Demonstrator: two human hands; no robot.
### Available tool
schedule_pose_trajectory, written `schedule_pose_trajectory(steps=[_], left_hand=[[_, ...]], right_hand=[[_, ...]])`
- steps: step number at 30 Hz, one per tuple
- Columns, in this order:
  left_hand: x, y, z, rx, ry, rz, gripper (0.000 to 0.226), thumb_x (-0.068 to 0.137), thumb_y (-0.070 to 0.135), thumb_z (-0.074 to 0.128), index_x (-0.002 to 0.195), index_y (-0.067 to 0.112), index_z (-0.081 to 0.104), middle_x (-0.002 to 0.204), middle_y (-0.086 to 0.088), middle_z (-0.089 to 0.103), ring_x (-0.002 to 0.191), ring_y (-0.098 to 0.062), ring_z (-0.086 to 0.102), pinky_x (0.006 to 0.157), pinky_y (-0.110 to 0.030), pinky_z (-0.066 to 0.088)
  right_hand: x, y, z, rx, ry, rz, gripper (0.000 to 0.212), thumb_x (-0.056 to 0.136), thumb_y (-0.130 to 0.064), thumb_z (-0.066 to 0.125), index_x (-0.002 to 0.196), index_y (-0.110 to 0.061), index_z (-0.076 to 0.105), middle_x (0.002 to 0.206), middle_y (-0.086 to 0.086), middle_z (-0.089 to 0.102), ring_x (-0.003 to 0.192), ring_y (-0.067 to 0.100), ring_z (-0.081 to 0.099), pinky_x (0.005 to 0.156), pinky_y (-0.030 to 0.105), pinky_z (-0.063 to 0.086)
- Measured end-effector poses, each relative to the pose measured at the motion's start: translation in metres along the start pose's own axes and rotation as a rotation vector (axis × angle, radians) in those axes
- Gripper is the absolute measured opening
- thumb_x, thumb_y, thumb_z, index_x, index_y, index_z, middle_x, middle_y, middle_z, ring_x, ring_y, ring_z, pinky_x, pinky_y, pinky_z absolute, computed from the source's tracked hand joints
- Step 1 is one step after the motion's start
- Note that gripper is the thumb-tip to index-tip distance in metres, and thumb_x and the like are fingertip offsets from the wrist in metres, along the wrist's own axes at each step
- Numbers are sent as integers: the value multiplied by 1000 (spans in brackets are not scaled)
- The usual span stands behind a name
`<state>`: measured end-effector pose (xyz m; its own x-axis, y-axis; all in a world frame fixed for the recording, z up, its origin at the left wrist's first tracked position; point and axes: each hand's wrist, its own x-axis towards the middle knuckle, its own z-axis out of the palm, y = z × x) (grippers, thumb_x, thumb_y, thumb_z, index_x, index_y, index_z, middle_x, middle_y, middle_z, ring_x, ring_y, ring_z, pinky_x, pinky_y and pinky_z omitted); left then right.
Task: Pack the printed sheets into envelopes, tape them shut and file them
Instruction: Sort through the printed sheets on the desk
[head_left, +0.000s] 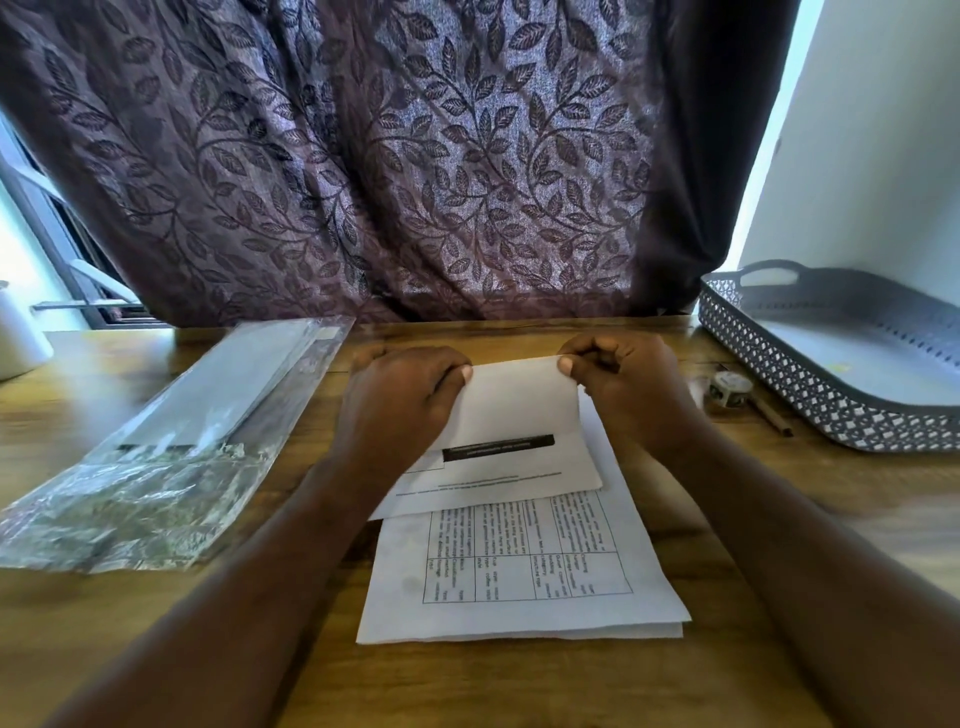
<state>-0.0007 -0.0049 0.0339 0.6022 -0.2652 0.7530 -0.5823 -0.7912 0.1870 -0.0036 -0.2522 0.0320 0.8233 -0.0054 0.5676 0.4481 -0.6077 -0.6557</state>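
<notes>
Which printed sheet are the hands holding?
The top sheet with the black bar, pinched at its far corners by left hand and right hand; the table-printed sheet lies underneath.

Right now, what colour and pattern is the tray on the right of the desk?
Grey tray, its wall a pierced diamond lattice; the head view shows it.

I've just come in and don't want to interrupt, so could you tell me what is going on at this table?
A person's left hand and right hand each pinch a far corner of the top printed sheet, apparently folding it above the stack of sheets on the table. The envelope pack, tape roll and grey tray sit aside, not in hand; nothing looks packed yet.
</notes>
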Motion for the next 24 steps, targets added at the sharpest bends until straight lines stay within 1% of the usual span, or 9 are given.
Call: schedule_pose_trajectory(steps=[4, 8, 12, 14, 16, 18, 20, 22, 24], left_hand=[[1, -10, -5, 8, 10, -51, 17, 91, 28, 61, 89, 20, 76, 77, 2, 74, 66, -21, 65, 69, -35, 53], [-3, -18, -6, -67, 45, -232, 18, 95, 27, 61, 86, 18, 73, 74, 3, 71, 64, -17, 62, 63, -38, 53], [-5, -20, 1, -266, -19, -400, 21, 98, 27, 56, 82, 22, 69, 72, 9, 70, 64, -4, 64, 66, -40, 57], [-4, -27, 4, -388, -11, -477, 23, 99, 22, 56, 82, 21, 71, 74, 7, 72, 65, -6, 66, 70, -41, 59], [-1, -34, 6, -598, 14, -568, 24, 102, 19, 54, 84, 19, 70, 76, 3, 74, 68, -13, 68, 72, -42, 58], [1, -31, 7, -853, 24, -664, 26, 105, 25, 49, 89, 18, 68, 81, 1, 74, 74, -16, 68, 70, -38, 56], [1, -26, 9, -1021, -27, -695, 26, 106, 30, 44, 101, 18, 67, 91, 2, 77, 85, -15, 72, 72, -29, 57], [0, -23, 14, -1057, -78, -661, 27, 105, 30, 46, 120, 15, 62, 109, 0, 75, 101, -15, 71, 78, -25, 56], [1, -23, 15, -932, -91, -617, 28, 102, 27, 55, 126, 15, 59, 113, 0, 72, 100, -6, 69, 77, -16, 53]], right_hand=[[4, 17, -11, 43, 55, 115, 9, 90, -17, 75, 98, -15, 79, 89, -5, 77, 83, 12, 72, 81, 44, 61], [5, 32, -23, 82, 96, 217, 6, 91, -17, 73, 96, -18, 77, 91, -3, 77, 87, 19, 73, 85, 50, 60], [2, 33, -24, 149, 97, 278, 8, 93, -15, 70, 98, -15, 76, 93, 0, 77, 91, 22, 73, 86, 46, 61], [2, 32, -26, 213, 132, 325, 11, 95, -14, 68, 101, -10, 75, 94, -1, 76, 91, 20, 74, 81, 39, 63], [2, 31, -28, 276, 167, 379, 12, 96, -13, 67, 104, -8, 74, 93, -2, 76, 88, 18, 74, 76, 36, 64], [2, 31, -28, 312, 168, 397, 12, 96, -13, 67, 104, -7, 74, 94, 0, 77, 86, 18, 75, 75, 39, 65], [2, 29, -27, 323, 143, 390, 13, 95, -13, 67, 104, -6, 73, 95, 2, 77, 85, 18, 76, 76, 41, 65], [2, 28, -26, 318, 119, 363, 12, 95, -12, 66, 103, -6, 73, 96, 4, 78, 87, 18, 76, 79, 41, 64], [3, 26, -26, 333, 103, 336, 8, 95, -11, 66, 98, -9, 74, 96, 4, 78, 90, 20, 75, 82, 41, 63]])
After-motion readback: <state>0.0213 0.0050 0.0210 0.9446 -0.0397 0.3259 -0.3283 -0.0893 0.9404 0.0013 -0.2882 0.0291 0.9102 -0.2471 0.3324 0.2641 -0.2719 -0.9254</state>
